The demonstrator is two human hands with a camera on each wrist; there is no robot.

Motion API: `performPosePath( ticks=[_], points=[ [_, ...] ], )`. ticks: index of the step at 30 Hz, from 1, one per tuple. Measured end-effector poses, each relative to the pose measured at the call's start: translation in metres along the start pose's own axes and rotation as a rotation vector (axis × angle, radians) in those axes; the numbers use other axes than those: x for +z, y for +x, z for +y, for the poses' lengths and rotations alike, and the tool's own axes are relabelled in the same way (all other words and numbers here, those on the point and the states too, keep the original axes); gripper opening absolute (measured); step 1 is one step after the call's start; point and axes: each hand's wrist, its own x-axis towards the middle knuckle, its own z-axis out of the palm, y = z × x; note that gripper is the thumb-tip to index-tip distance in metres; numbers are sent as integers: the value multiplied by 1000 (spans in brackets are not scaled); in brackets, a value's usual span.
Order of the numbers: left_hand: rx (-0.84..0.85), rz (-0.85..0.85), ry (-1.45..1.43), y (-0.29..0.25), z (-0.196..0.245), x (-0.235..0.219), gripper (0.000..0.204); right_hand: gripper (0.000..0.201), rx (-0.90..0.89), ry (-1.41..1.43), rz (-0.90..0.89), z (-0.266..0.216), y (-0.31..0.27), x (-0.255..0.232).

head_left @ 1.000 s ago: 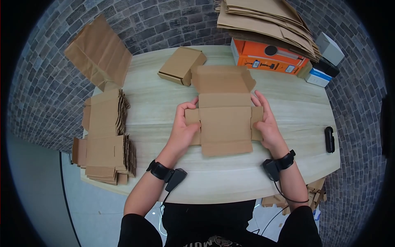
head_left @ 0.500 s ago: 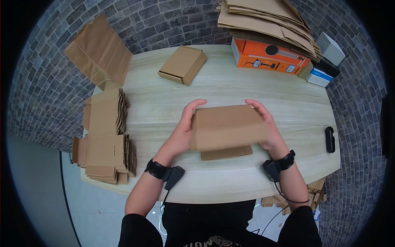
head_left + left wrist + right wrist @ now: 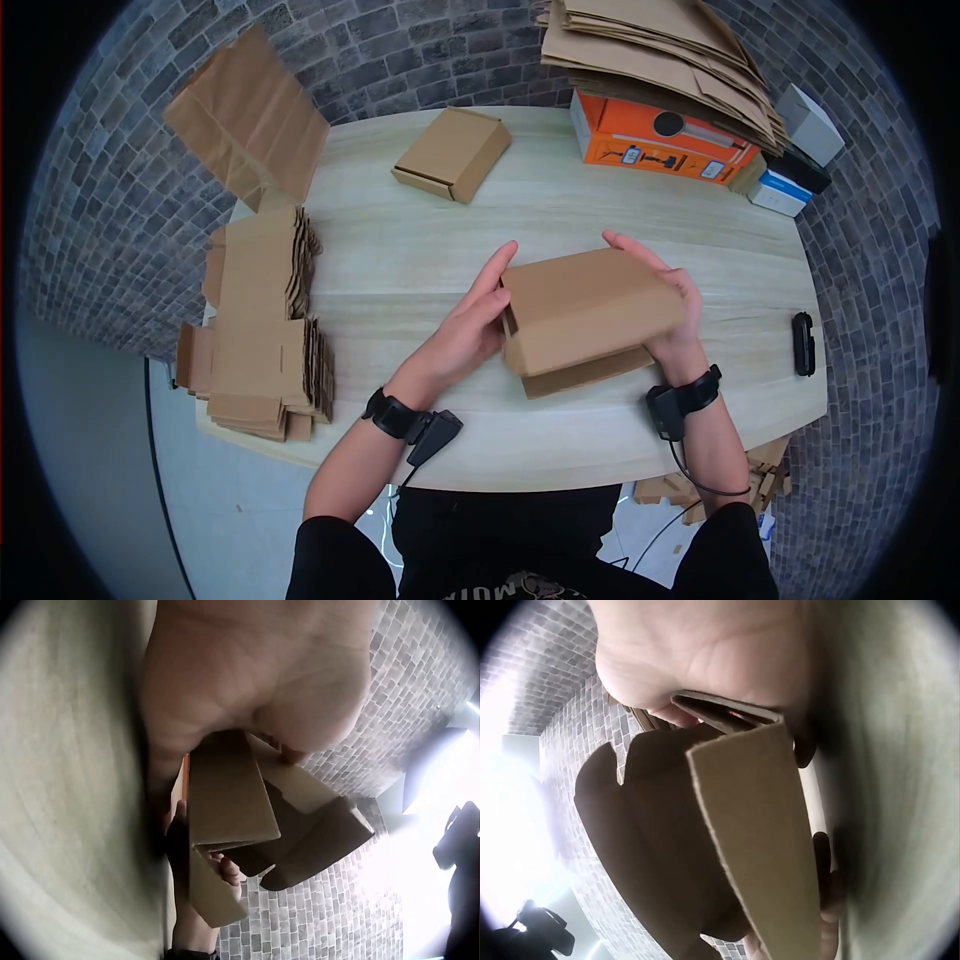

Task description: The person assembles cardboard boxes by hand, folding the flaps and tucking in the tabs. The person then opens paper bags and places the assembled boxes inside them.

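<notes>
A partly folded brown cardboard box (image 3: 595,300) is held over the middle of the table, its lid panel tipped toward the person and the front flap showing below it. My left hand (image 3: 465,335) grips the left side, thumb at the side wall and forefinger stretched along the far corner. On the right end, my right hand (image 3: 684,325) holds the box, part of its fingers hidden behind the cardboard. In the right wrist view the raised lid (image 3: 652,825) with notched tabs stands over the front wall (image 3: 754,825). The left wrist view shows a folded side wall (image 3: 229,787) under the palm.
Stacks of flat cardboard blanks (image 3: 262,350) lie at the left edge. A closed box (image 3: 452,150) and a paper bag (image 3: 250,120) stand at the back. Flattened bags top an orange carton (image 3: 660,140) at back right. A black object (image 3: 803,343) lies near the right edge.
The lid panel, laid out away from the person a second ago, has folded over toward the person. The box has since turned and shifted right, with both hands along.
</notes>
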Motion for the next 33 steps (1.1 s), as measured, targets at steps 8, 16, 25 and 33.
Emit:
performPosePath(
  ticks=[8, 16, 25, 33],
  points=[
    [49, 55, 111, 0, 3, -6, 66, 62, 8, -681, 3, 7, -5, 12],
    [48, 223, 74, 11, -7, -14, 39, 69, -35, -341, -121, 4, -5, 4],
    [194, 260, -130, 15, -3, -38, 28, 72, -35, -293, -129, 5, -7, -1],
    [193, 307, 39, 14, -2, -28, 23, 62, 22, -122, -6, 2, -3, 5]
  ],
)
